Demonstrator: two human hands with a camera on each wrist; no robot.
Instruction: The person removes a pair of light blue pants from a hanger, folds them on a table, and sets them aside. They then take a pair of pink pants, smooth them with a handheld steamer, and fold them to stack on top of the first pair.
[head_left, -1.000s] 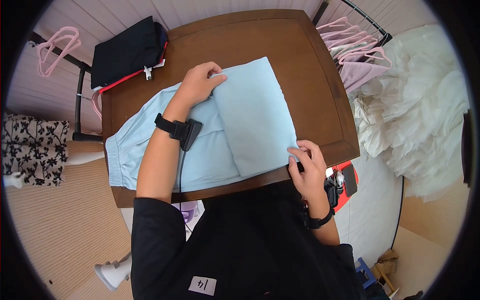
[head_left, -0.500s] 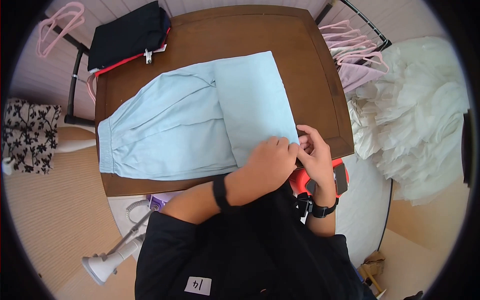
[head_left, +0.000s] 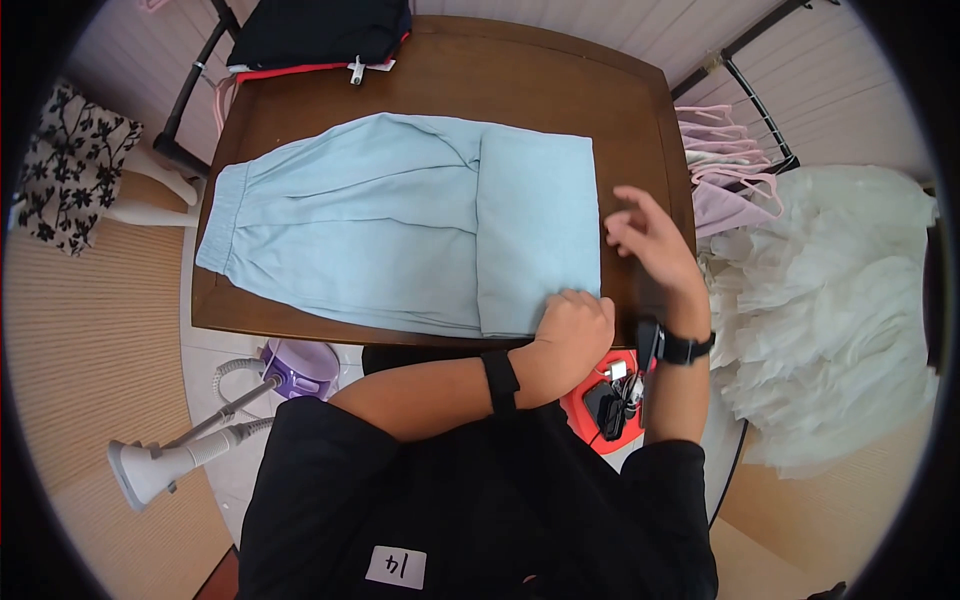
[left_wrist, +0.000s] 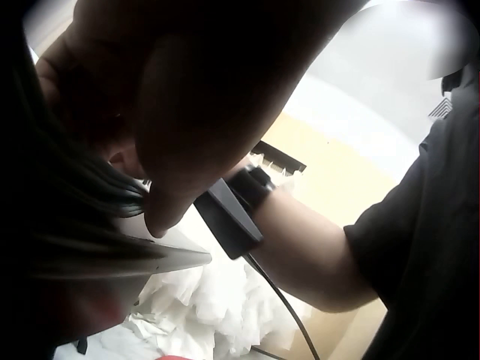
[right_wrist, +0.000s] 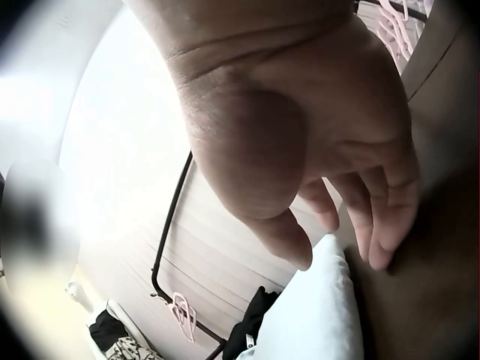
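The pale-blue garment (head_left: pixel 355 240) lies lengthwise along the table (head_left: pixel 520 80). Near the table's front edge the left hand (head_left: pixel 577 328) pinches its folded end (head_left: pixel 540 220); the right hand (head_left: pixel 655 246) (loosely bent, empty) hovers just beside.

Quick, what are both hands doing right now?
Left hand: holding the folded light-blue cloth garment near its corner.
Right hand: open, holding nothing.

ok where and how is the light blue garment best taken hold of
Probably take the light blue garment by both corners of its folded end, coming from the right: it lies flat, and that end is straight-edged and layered. The left hand grips the near corner; the right hand, just off the edge, could likely pinch the far one.
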